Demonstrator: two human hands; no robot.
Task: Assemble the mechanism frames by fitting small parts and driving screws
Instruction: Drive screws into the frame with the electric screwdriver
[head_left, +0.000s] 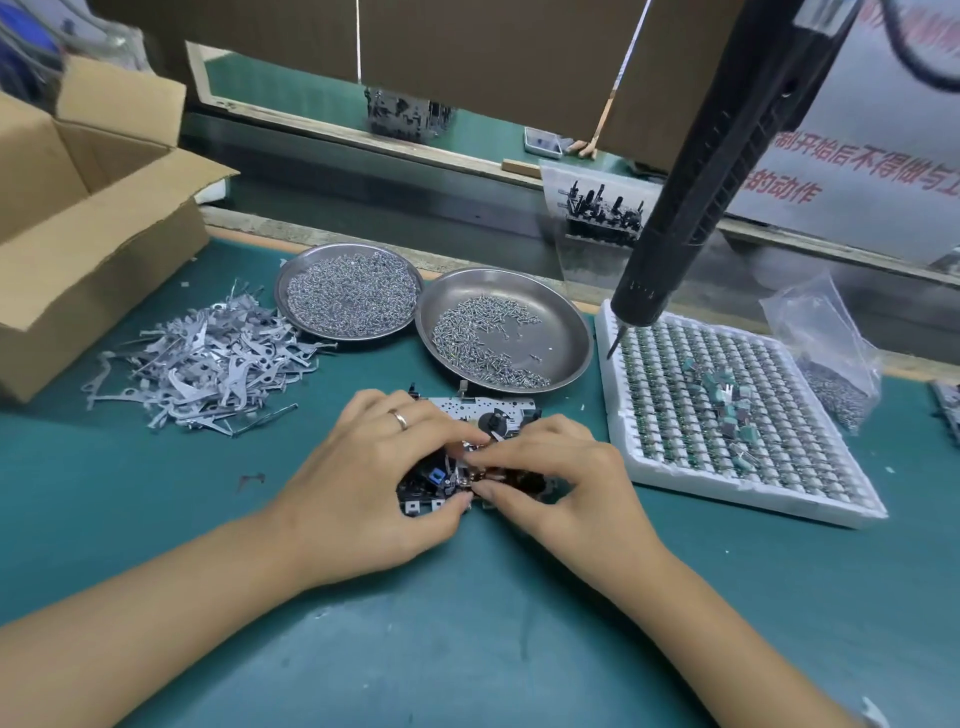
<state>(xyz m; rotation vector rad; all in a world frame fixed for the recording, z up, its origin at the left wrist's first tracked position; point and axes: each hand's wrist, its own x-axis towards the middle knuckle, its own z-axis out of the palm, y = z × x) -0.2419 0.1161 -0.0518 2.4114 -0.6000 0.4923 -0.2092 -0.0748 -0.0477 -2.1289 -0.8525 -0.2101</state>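
Mechanism frame (480, 410): we find it mid-mat, between both hands.
Left hand (363, 478): fingers curled, gripping the frame's near edge.
Right hand (566, 480): pinching a small part on the frame.
Screw dishes (574, 317): toward the mat's far edge.
Screwdriver (691, 208): hanging over the foam tray (748, 483), right side.

We record a teal green mat (467, 623) across the bench. The two far dishes (566, 312) are dull steel grey, holding silvery screws (353, 296). Left, pale grey stamped levers (208, 358) lie beside a brown carton (78, 218). Right, a white tray (753, 488) shows a green-and-white grid. The hanging screwdriver (691, 197) is black; far-right lettering (852, 161) is red.
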